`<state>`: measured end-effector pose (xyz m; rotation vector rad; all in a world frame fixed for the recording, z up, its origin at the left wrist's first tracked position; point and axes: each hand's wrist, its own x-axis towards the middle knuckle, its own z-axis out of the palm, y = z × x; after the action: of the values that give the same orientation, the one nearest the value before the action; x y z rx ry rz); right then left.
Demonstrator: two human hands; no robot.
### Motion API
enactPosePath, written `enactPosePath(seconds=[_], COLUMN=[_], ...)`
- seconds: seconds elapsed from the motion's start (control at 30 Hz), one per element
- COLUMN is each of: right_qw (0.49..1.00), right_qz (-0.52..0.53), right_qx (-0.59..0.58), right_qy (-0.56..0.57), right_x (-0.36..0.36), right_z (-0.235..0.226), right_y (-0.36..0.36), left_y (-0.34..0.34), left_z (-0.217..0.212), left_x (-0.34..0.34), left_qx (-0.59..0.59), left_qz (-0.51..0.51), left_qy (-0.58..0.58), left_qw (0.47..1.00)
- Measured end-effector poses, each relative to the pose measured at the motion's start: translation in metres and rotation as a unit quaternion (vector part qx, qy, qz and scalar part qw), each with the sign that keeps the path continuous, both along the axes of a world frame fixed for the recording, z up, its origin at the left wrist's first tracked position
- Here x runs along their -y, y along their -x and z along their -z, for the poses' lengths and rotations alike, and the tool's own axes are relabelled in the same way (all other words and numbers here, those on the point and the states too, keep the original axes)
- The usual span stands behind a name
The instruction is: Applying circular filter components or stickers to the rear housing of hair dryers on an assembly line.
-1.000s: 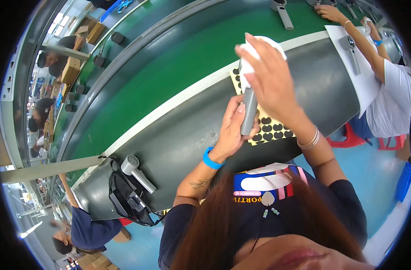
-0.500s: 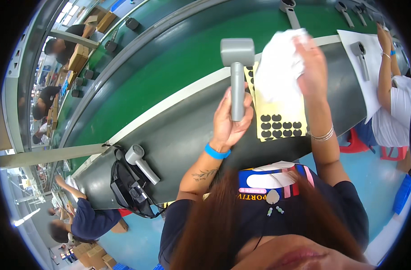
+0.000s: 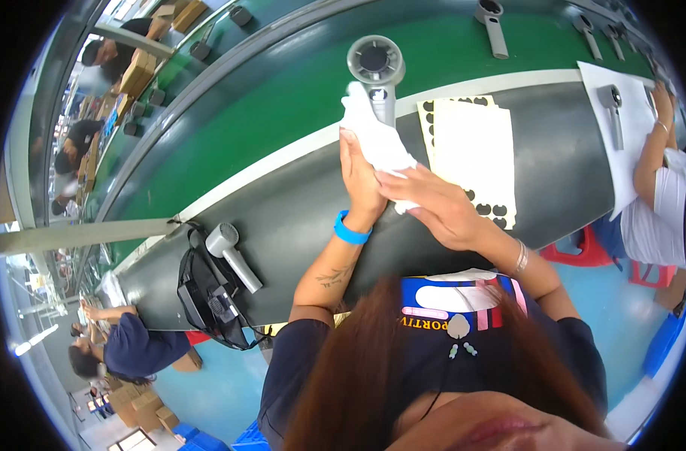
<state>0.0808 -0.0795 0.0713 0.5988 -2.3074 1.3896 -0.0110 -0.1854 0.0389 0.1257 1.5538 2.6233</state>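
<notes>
Here, a grey handheld fan (image 3: 375,59) is held up with its round head over the green belt (image 3: 268,113); its neck bears a dark badge (image 3: 379,95) with a white mark too small to read. Yellow lettering (image 3: 425,325) crosses the wearer's dark shirt (image 3: 298,361). Pale sheets (image 3: 474,150) with black round stickers lie right on the desk (image 3: 298,207); a black bag (image 3: 196,289) and second fan (image 3: 241,270) lie left. The left grip (image 3: 364,177), wrist upright, clasps the first fan's cloth-covered handle; the right grip (image 3: 444,210), angled inward, holds the white cloth's (image 3: 377,139) lower end.
</notes>
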Motion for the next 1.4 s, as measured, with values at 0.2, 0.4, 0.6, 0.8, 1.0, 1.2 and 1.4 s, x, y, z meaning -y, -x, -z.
enactPosePath(seconds=[0.2, 0.4, 0.6, 0.8, 1.0, 1.2, 1.4], right_qw=[0.920, 0.842, 0.848, 0.873, 0.897, 0.903, 0.912], right_qz=[0.267, 0.488, 0.459, 0.432, 0.402, 0.402, 0.308], right_qx=[0.120, 0.102, 0.130, 0.127, 0.089, 0.110, 0.244], right_qy=[0.260, -0.207, -0.231, -0.189, -0.162, -0.105, -0.120], right_x=[-0.073, -0.178, -0.157, -0.153, -0.136, -0.126, -0.081], right_z=[-0.029, 0.015, 0.022, 0.024, 0.023, 0.032, 0.039], right_y=[-0.041, -0.053, -0.056, -0.045, -0.033, -0.039, -0.053], left_y=[0.045, 0.075, 0.144, 0.168, 0.237, 0.219, 0.085], left_z=[-0.015, -0.015, 0.028, 0.019, 0.081, 0.085, 0.031], left_x=[0.029, 0.017, 0.027, 0.011, 0.041, 0.040, 0.011], left_qx=[0.014, -0.027, -0.039, -0.066, -0.233, -0.230, -0.437], left_qz=[0.239, 0.143, 0.093, 0.023, -0.137, -0.195, 0.090], left_qy=[-0.156, -0.038, 0.094, 0.167, 0.553, 0.594, 0.444], left_qw=[0.958, 0.989, 0.990, 0.984, 0.788, 0.746, 0.777])
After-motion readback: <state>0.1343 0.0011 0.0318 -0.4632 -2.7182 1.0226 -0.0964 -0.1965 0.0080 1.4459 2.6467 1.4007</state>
